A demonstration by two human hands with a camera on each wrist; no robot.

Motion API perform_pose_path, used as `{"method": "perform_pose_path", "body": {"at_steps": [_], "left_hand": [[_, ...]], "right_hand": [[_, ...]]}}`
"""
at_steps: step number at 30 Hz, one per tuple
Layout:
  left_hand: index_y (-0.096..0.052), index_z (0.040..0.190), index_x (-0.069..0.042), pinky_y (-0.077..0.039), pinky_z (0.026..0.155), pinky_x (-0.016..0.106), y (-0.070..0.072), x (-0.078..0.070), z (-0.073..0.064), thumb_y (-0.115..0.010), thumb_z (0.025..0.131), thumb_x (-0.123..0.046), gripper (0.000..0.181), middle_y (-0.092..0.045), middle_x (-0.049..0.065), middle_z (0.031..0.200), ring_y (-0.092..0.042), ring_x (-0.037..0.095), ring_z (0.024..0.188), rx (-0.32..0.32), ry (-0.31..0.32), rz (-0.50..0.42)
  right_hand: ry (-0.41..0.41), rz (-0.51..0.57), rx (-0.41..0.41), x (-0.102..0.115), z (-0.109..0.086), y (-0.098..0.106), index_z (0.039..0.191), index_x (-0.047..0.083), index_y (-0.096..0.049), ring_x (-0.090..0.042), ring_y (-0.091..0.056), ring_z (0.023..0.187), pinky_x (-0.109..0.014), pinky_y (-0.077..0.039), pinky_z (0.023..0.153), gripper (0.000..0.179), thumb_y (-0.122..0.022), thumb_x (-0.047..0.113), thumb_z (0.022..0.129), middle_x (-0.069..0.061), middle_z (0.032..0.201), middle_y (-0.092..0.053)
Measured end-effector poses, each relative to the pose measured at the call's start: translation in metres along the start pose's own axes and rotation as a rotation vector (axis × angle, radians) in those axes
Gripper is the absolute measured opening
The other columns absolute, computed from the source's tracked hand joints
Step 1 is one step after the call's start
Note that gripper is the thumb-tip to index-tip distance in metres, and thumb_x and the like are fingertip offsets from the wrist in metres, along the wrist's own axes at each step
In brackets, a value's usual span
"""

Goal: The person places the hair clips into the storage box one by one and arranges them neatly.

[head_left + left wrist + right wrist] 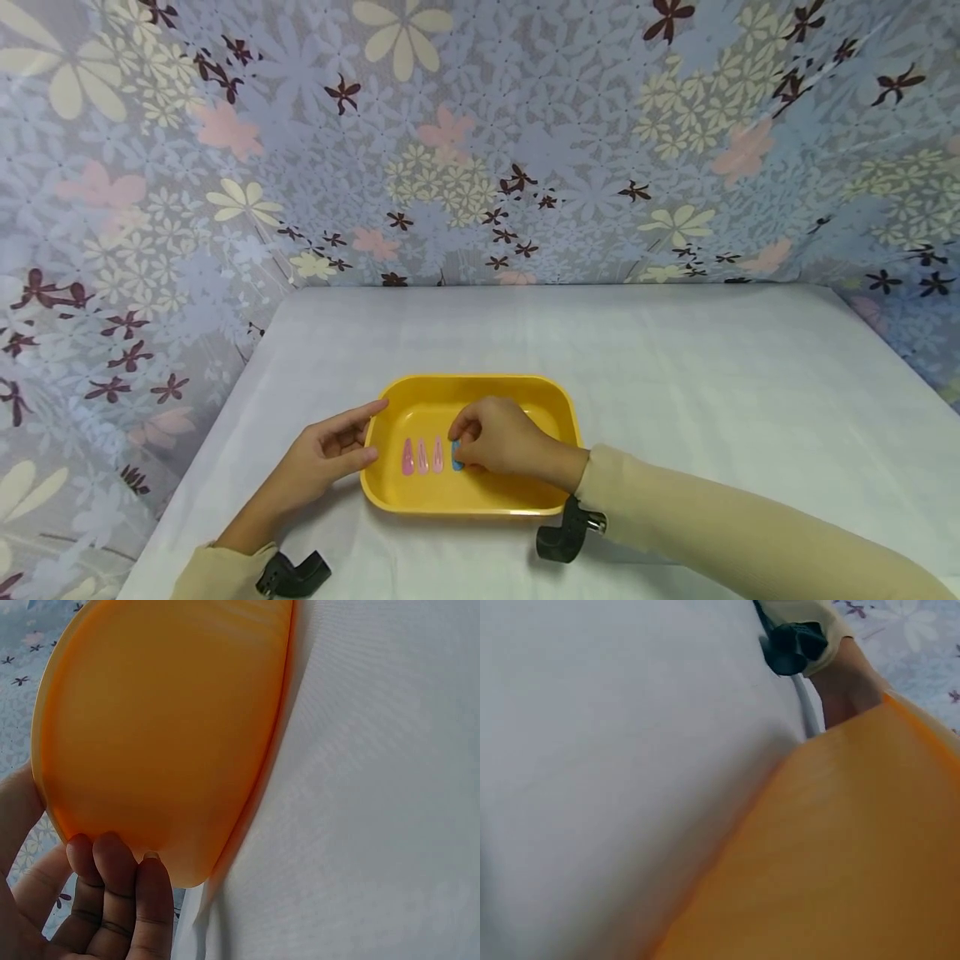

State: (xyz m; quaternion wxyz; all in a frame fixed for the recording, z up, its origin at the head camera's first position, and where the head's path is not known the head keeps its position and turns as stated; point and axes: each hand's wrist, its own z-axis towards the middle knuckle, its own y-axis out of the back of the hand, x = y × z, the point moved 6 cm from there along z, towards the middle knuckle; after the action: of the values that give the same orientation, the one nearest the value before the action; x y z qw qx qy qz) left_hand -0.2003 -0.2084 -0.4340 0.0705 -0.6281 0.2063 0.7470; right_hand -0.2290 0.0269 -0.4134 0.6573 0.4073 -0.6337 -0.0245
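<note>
A yellow tray (480, 510) sits on the white cloth. Inside it, toward the left, a deeper pink snap hair clip (408, 457) and two paler ones, a middle clip (423, 458) and a right clip (438, 455), lie upright in a row. Just right of them, my right hand (498, 437) pinches a blue hair clip (456, 458) close over the tray floor, its fingers partly covering it. My left hand (311, 468) holds the tray's left end, thumb and forefinger at the rim; in the left wrist view, its bent fingertips (112, 855) press the outer wall.
White cloth (712, 375) covers the table around the tray. A flowered fabric (480, 150) hangs behind and along the sides. Each wrist carries a black camera mount, such as the right one (562, 537) by the tray's front right corner.
</note>
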Motion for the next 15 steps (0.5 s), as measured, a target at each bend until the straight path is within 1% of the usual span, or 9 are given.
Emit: {"method": "perform_pose_path", "body": {"at_steps": [3,6,8,10,13,15], "left_hand": [[-0.051,0.149,0.000,-0.055,0.075,0.022,0.000,0.000,-0.001,-0.068,0.097,0.000,0.055,-0.054,0.022,0.108,-0.059,0.013,0.088,0.010,-0.016,0.011],[-0.049,0.150,0.000,-0.057,0.076,0.024,0.000,0.000,-0.002,-0.067,0.097,0.000,0.055,-0.055,0.023,0.111,-0.062,0.014,0.089,0.015,-0.013,0.004],[-0.049,0.150,0.000,-0.057,0.076,0.025,0.000,0.000,-0.003,-0.067,0.098,0.000,0.056,-0.056,0.023,0.112,-0.063,0.016,0.089,0.017,-0.010,-0.003],[-0.048,0.150,0.001,-0.058,0.077,0.026,-0.001,0.000,-0.003,-0.066,0.098,0.001,0.055,-0.056,0.025,0.113,-0.064,0.017,0.090,0.017,-0.013,-0.007],[-0.049,0.150,0.001,-0.058,0.077,0.026,-0.002,0.000,-0.001,-0.066,0.097,0.003,0.055,-0.055,0.028,0.114,-0.064,0.016,0.090,0.018,-0.009,-0.014],[-0.048,0.150,0.001,-0.058,0.077,0.025,-0.003,0.000,0.001,-0.065,0.097,0.003,0.055,-0.055,0.029,0.114,-0.063,0.016,0.089,0.021,-0.009,-0.014]], "right_hand": [[0.018,0.073,-0.003,0.004,-0.003,0.008,0.098,0.002,-0.074,-0.012,-0.061,0.060,-0.025,-0.053,0.059,0.013,-0.079,0.001,0.085,0.001,0.073,-0.064],[0.044,0.171,-0.035,0.014,-0.009,0.027,0.105,0.001,-0.074,-0.017,-0.067,0.065,-0.032,-0.057,0.064,0.017,-0.077,0.003,0.088,-0.003,0.080,-0.065],[0.054,0.229,-0.069,0.022,-0.017,0.046,0.109,0.003,-0.074,-0.020,-0.070,0.070,-0.037,-0.060,0.069,0.019,-0.077,0.005,0.090,-0.006,0.084,-0.066],[0.055,0.258,-0.112,0.027,-0.027,0.067,0.111,0.006,-0.074,-0.022,-0.072,0.075,-0.041,-0.061,0.072,0.021,-0.078,0.008,0.090,-0.008,0.088,-0.066],[0.054,0.253,-0.186,0.027,-0.047,0.099,0.115,0.007,-0.074,-0.024,-0.072,0.081,-0.039,-0.062,0.075,0.024,-0.078,0.011,0.091,-0.011,0.094,-0.066],[0.046,0.254,-0.234,0.019,-0.065,0.118,0.119,0.007,-0.072,-0.024,-0.072,0.084,-0.037,-0.061,0.075,0.028,-0.078,0.014,0.092,-0.013,0.098,-0.066]]}}
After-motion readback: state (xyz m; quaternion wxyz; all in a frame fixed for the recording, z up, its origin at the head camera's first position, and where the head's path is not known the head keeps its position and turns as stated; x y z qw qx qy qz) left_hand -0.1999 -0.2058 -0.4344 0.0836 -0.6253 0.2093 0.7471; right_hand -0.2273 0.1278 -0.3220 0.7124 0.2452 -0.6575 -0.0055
